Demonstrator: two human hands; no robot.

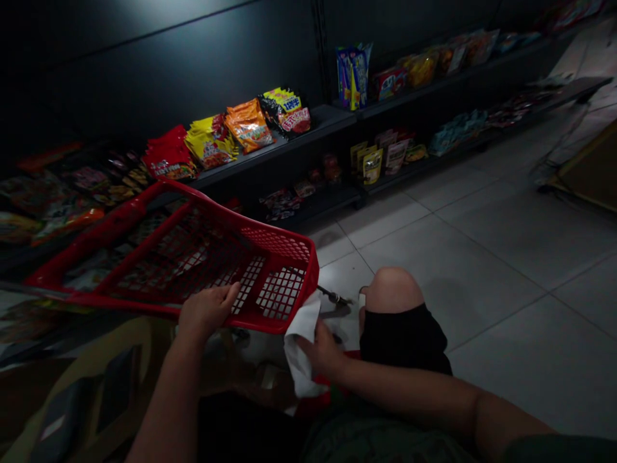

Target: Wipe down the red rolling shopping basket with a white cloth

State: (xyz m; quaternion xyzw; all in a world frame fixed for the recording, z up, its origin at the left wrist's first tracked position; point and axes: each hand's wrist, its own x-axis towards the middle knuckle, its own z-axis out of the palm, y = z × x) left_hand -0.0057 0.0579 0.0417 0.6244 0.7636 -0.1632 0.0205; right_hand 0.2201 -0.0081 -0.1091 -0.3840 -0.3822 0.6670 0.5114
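Note:
A red plastic shopping basket (308, 257) with grid-patterned walls lies tilted in front of me, and light shows through its holes. My left hand (208, 310) is closed over its near rim, thumb on top. At the basket's right end, my right hand (324, 352) grips a crumpled white cloth (303, 341). The cloth's upper part touches the basket's corner or lies just in front of it; I cannot tell which. Below my right hand, another red piece (313, 405) shows partly, mostly hidden by my arm.
Dark shelves (332, 119) carry snack packets, among them orange bags (249, 125) and yellow bags (211, 141). My bent knee (393, 289) is right of the basket. Two dark flat objects (118, 386) rest on a tan surface at lower left. Pale floor tiles (482, 257) stretch rightward.

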